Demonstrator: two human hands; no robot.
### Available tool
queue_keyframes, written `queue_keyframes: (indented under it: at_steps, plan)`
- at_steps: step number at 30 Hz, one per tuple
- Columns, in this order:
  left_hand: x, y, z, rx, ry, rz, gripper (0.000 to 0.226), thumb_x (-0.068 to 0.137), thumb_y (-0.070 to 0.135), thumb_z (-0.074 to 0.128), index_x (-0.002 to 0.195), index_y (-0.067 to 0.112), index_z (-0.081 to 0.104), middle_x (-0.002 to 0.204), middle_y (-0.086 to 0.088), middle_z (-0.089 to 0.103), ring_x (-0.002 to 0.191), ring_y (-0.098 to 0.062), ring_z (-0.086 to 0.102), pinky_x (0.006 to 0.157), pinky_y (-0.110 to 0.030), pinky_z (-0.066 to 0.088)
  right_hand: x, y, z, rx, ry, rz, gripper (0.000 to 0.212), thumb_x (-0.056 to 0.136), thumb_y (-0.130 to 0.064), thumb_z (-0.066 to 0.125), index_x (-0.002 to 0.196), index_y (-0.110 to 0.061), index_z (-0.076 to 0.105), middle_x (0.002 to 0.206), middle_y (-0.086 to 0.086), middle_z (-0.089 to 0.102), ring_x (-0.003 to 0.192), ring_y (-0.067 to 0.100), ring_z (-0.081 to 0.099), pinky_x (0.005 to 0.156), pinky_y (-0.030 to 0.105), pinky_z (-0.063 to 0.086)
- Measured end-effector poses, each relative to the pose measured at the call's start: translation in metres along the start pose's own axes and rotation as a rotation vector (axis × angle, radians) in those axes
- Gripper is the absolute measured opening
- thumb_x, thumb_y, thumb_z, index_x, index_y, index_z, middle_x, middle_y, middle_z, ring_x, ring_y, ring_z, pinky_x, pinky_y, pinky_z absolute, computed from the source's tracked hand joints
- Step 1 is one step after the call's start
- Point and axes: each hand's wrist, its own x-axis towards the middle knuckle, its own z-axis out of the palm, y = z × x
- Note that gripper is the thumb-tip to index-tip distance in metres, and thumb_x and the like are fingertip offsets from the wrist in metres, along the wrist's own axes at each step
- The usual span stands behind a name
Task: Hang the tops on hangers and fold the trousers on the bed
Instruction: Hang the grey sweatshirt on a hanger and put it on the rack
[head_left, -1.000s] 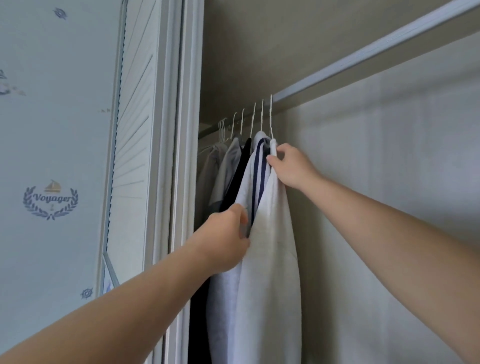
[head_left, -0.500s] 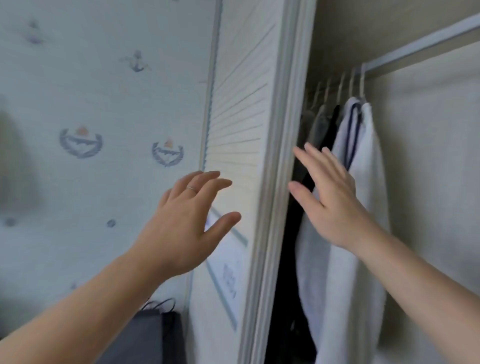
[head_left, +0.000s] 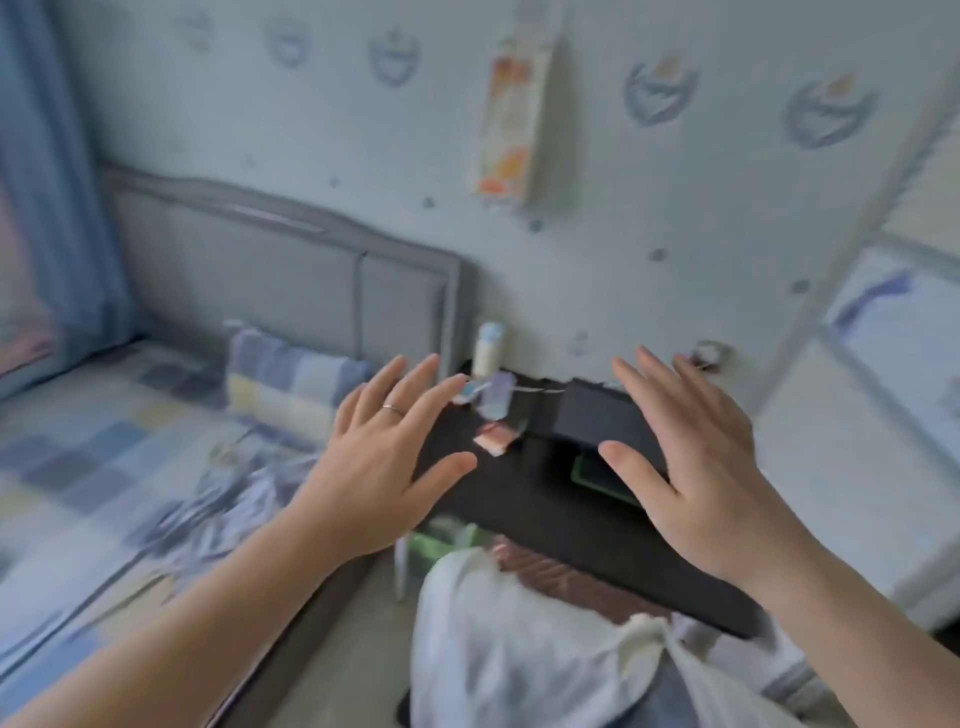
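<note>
A bedroom corner is seen through one wide-angle camera worn on the head, aimed forward and down. The left hand (head_left: 384, 467) and right hand (head_left: 696, 467) are caught close to the lens at mid-frame, the forearms cut off at the bottom corners. The bed (head_left: 78, 467) is framed at left, a dark worktop (head_left: 545, 519) at centre, the wall (head_left: 597, 260) beyond. Straight lines are bent near the edges, and the frame is blurred.

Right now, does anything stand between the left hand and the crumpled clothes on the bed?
Nothing visible does. The left hand is open in the air, and the striped clothes lie uncovered on the bed, to its left.
</note>
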Motion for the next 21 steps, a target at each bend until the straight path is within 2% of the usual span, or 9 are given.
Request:
queue_keyframes:
  at_steps: [4,10,15,18,21]
  plan:
    - [-0.114,-0.086,-0.024,0.093,-0.054,-0.256,0.073,0.092,0.076,0.021,0.157,0.043,0.016,0.169,0.012,0.007,0.156,-0.016,-0.005,0.123,-0.042,0.005,0.009,-0.098,0.089,0.138,-0.187,-0.158,0.070,0.093,-0.067,0.029,0.156,-0.037,0.025,0.165,-0.011,0.021,0.154,0.017,0.010,0.122,0.047,0.014]
    - [-0.272,-0.163,-0.051,0.094,-0.049,-0.704,0.082,0.085,0.082,0.016,0.157,0.044,0.015,0.168,0.017,0.003,0.154,-0.011,-0.009,0.124,-0.042,0.004,0.016,-0.248,0.206,0.253,-0.436,-0.398,0.074,0.091,-0.070,0.026,0.156,-0.036,0.026,0.164,-0.008,0.025,0.153,0.019,0.015,0.121,0.047,0.016]
    - [-0.362,-0.198,-0.065,0.084,0.045,-1.034,0.098,0.075,0.094,0.005,0.156,0.043,0.021,0.167,0.016,0.011,0.155,-0.012,-0.001,0.123,-0.042,0.009,0.008,-0.360,0.280,0.302,-0.655,-0.632,0.080,0.086,-0.072,0.019,0.158,-0.036,0.021,0.166,-0.010,0.019,0.154,0.021,0.012,0.121,0.043,0.009]
    - [-0.404,-0.225,-0.077,0.097,0.093,-1.181,0.089,0.080,0.084,0.015,0.156,0.040,0.024,0.167,0.013,0.014,0.155,-0.014,0.004,0.122,-0.040,0.011,0.006,-0.421,0.318,0.325,-0.775,-0.754,0.084,0.082,-0.074,0.011,0.158,-0.039,0.014,0.167,-0.013,0.011,0.155,0.016,0.003,0.121,0.040,0.003]
    - [-0.444,-0.260,-0.092,0.127,0.131,-1.318,0.086,0.080,0.081,0.016,0.156,0.040,0.026,0.167,0.012,0.017,0.155,-0.013,0.004,0.122,-0.041,0.014,0.011,-0.481,0.356,0.344,-0.857,-0.829,0.087,0.079,-0.076,0.006,0.158,-0.041,0.011,0.167,-0.014,0.009,0.154,0.015,0.002,0.122,0.041,0.004]
